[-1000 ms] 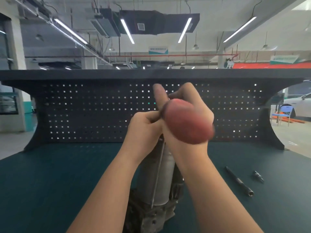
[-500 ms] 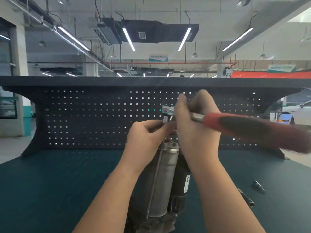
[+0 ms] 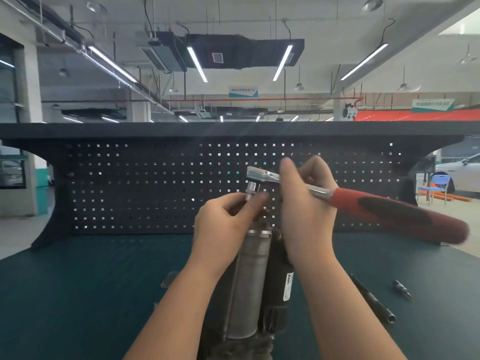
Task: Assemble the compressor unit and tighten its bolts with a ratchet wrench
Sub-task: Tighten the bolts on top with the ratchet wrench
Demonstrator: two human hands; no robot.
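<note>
The compressor unit point(image 3: 250, 287), a silver cylinder beside a black motor, stands upright on the green bench mat point(image 3: 78, 294). A long thin bolt runs down the cylinder's side. My right hand point(image 3: 306, 203) grips the neck of a ratchet wrench point(image 3: 389, 214) with a red and black handle that points right. The wrench's chrome head point(image 3: 259, 175) hovers just above the cylinder top, a socket under it. My left hand point(image 3: 223, 224) pinches the socket's lower end at the top of the compressor.
A black pegboard back panel point(image 3: 155, 190) rises behind the bench. On the mat to the right lie a long black extension bar point(image 3: 374, 300) and a small socket bit point(image 3: 401, 289). A small metal bracket point(image 3: 168, 279) lies left of the compressor.
The wrench handle swung from pointing at me round to the right. The wrench head now sits a little higher above the cylinder, with my left hand still at the socket.
</note>
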